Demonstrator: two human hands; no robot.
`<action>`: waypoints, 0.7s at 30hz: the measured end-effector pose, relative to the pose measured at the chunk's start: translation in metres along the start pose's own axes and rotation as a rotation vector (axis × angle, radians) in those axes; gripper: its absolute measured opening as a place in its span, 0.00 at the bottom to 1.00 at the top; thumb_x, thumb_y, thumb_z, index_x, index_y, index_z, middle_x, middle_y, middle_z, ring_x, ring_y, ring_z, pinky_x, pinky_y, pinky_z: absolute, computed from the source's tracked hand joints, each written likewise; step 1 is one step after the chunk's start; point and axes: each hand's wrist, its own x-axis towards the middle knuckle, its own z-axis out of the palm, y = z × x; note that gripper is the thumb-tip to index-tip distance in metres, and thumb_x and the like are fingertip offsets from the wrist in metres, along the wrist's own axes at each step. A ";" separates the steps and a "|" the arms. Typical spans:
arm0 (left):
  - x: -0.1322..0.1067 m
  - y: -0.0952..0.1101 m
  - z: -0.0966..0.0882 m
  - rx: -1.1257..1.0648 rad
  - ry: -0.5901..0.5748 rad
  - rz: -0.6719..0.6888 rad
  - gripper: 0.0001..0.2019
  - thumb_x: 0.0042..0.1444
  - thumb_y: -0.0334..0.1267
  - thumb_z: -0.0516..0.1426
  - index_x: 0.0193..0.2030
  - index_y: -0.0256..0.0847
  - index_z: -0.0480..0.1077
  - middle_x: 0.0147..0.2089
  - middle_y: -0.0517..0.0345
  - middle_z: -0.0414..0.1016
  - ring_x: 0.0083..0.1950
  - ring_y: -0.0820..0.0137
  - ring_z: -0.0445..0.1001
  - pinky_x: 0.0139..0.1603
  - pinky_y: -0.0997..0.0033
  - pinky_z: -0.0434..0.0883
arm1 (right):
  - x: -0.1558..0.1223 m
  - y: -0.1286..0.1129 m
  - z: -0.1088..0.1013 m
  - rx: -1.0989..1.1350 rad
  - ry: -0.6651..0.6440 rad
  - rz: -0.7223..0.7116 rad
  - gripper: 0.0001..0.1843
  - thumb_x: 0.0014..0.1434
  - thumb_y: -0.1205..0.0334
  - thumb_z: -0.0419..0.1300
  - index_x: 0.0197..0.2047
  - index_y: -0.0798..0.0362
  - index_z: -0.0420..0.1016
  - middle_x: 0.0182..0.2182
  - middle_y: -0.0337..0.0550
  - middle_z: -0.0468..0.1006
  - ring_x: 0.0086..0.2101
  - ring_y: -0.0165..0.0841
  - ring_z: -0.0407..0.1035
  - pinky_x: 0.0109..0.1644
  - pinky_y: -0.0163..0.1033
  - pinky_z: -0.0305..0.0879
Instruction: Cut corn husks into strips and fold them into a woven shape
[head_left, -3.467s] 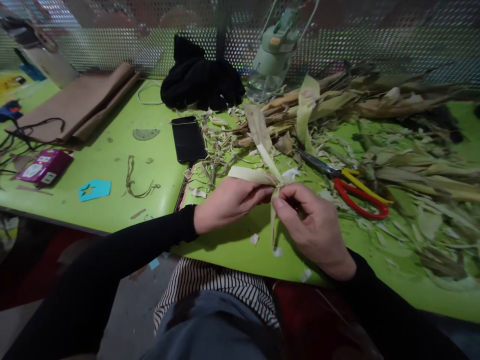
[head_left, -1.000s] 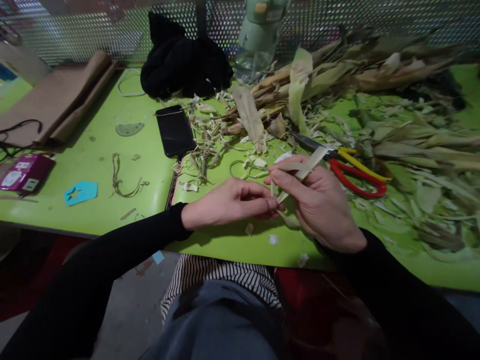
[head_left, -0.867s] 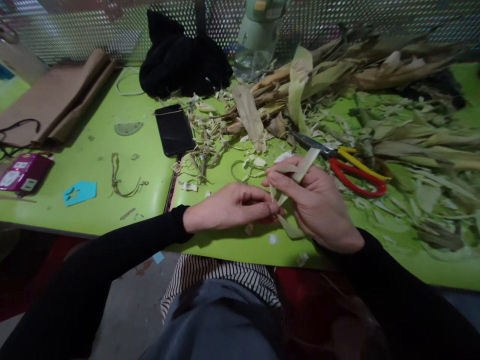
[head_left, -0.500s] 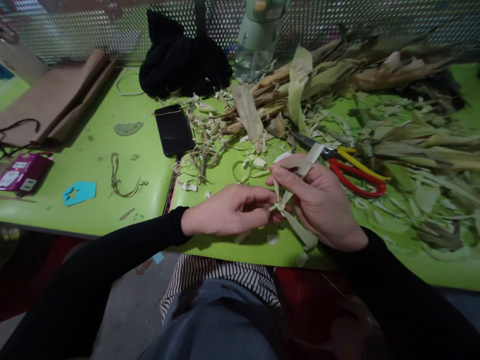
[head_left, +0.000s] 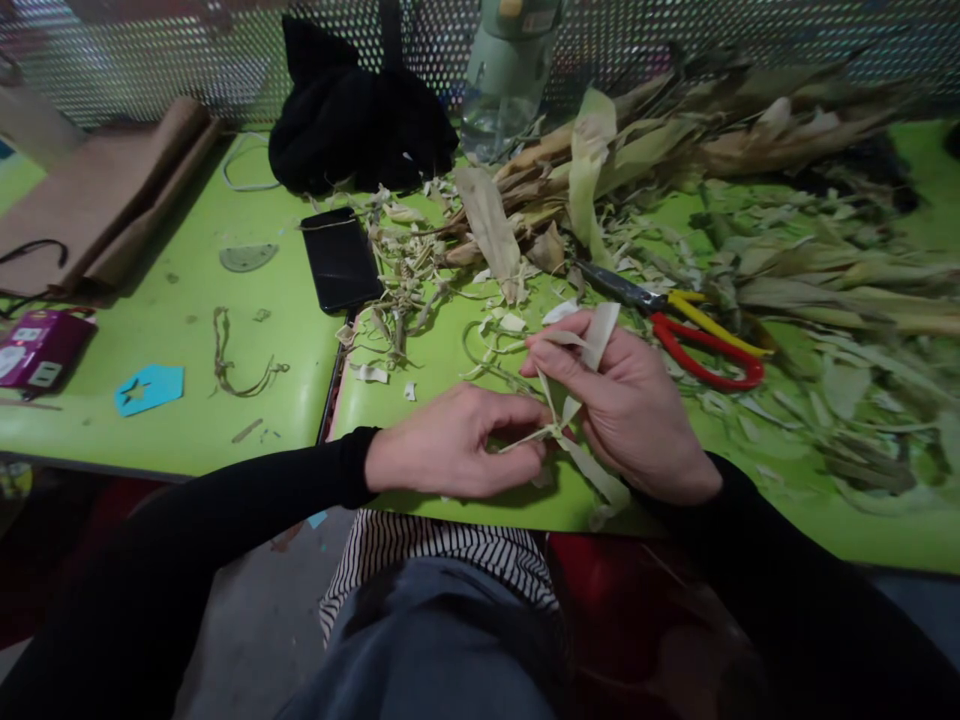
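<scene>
Husk strips (head_left: 555,431) between pinched right fingers (head_left: 564,368), left fingers (head_left: 514,467) unclear in grip, bottle (head_left: 501,85) behind, indistinct inside

A single camera on the person's head looks forward and steeply down from above the table's (head_left: 307,360) near edge. It is close: the left hand (head_left: 457,440) and right hand (head_left: 630,400) sit mid-view, the lap (head_left: 442,640) below that edge, the mesh screen (head_left: 217,70) beyond the far edge.

Craft workspace: scissors (head_left: 651,300), scattered husks (head_left: 489,228)
</scene>
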 end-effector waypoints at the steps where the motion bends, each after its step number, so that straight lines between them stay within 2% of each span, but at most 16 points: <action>1: 0.000 0.001 0.000 0.001 0.000 -0.003 0.10 0.61 0.37 0.54 0.38 0.34 0.74 0.29 0.60 0.74 0.24 0.80 0.61 0.26 0.78 0.59 | 0.000 0.000 0.000 -0.004 -0.007 0.000 0.12 0.57 0.50 0.70 0.34 0.47 0.75 0.27 0.36 0.76 0.29 0.32 0.73 0.34 0.39 0.71; 4: -0.001 0.004 -0.001 -0.004 -0.011 -0.009 0.11 0.63 0.38 0.54 0.37 0.33 0.74 0.27 0.61 0.72 0.23 0.80 0.59 0.25 0.78 0.58 | -0.001 0.000 0.001 -0.017 -0.016 -0.005 0.11 0.58 0.50 0.69 0.34 0.45 0.75 0.27 0.36 0.77 0.31 0.33 0.73 0.37 0.42 0.72; 7: 0.001 0.003 -0.003 -0.097 -0.027 -0.046 0.18 0.66 0.45 0.52 0.34 0.33 0.74 0.26 0.60 0.72 0.24 0.80 0.62 0.26 0.79 0.60 | 0.000 0.002 0.002 -0.034 -0.026 -0.019 0.10 0.58 0.51 0.69 0.35 0.45 0.74 0.28 0.35 0.77 0.32 0.33 0.74 0.39 0.42 0.72; 9: 0.003 0.000 -0.004 -0.257 -0.034 -0.104 0.21 0.67 0.49 0.52 0.35 0.34 0.75 0.31 0.56 0.77 0.28 0.78 0.70 0.29 0.79 0.65 | 0.002 0.002 0.001 -0.057 -0.038 -0.034 0.11 0.58 0.50 0.69 0.36 0.46 0.75 0.30 0.37 0.78 0.33 0.33 0.75 0.41 0.42 0.73; 11: 0.007 -0.004 -0.003 -0.459 -0.029 -0.163 0.19 0.67 0.50 0.54 0.39 0.35 0.76 0.36 0.53 0.81 0.34 0.76 0.76 0.33 0.79 0.69 | 0.004 0.001 -0.002 -0.068 -0.032 -0.056 0.13 0.59 0.47 0.67 0.38 0.47 0.77 0.36 0.40 0.80 0.37 0.34 0.75 0.43 0.42 0.73; 14: 0.013 -0.012 -0.002 -0.727 0.031 -0.210 0.17 0.66 0.50 0.56 0.42 0.36 0.76 0.37 0.53 0.82 0.38 0.76 0.80 0.41 0.78 0.74 | 0.005 -0.003 -0.008 -0.054 -0.014 -0.045 0.20 0.61 0.40 0.62 0.45 0.46 0.79 0.44 0.43 0.80 0.39 0.33 0.75 0.43 0.39 0.72; 16: 0.015 -0.014 -0.003 -0.835 0.082 -0.220 0.17 0.65 0.50 0.57 0.42 0.35 0.76 0.36 0.54 0.81 0.38 0.76 0.80 0.46 0.76 0.75 | 0.005 -0.006 -0.011 -0.097 -0.036 0.007 0.22 0.61 0.39 0.62 0.47 0.46 0.80 0.41 0.42 0.81 0.37 0.32 0.74 0.39 0.38 0.72; 18: 0.016 -0.015 -0.004 -0.885 0.109 -0.218 0.16 0.65 0.48 0.59 0.40 0.35 0.75 0.35 0.54 0.81 0.37 0.76 0.80 0.47 0.74 0.75 | 0.005 -0.009 -0.012 -0.193 -0.058 0.026 0.19 0.61 0.42 0.63 0.43 0.48 0.82 0.36 0.41 0.81 0.34 0.32 0.74 0.36 0.38 0.72; 21: 0.014 -0.012 -0.007 -0.900 0.092 -0.193 0.15 0.63 0.46 0.60 0.38 0.33 0.75 0.34 0.54 0.81 0.37 0.75 0.79 0.49 0.71 0.75 | 0.004 -0.008 -0.011 -0.288 -0.012 -0.045 0.16 0.62 0.45 0.64 0.36 0.48 0.84 0.33 0.41 0.82 0.34 0.33 0.75 0.36 0.38 0.72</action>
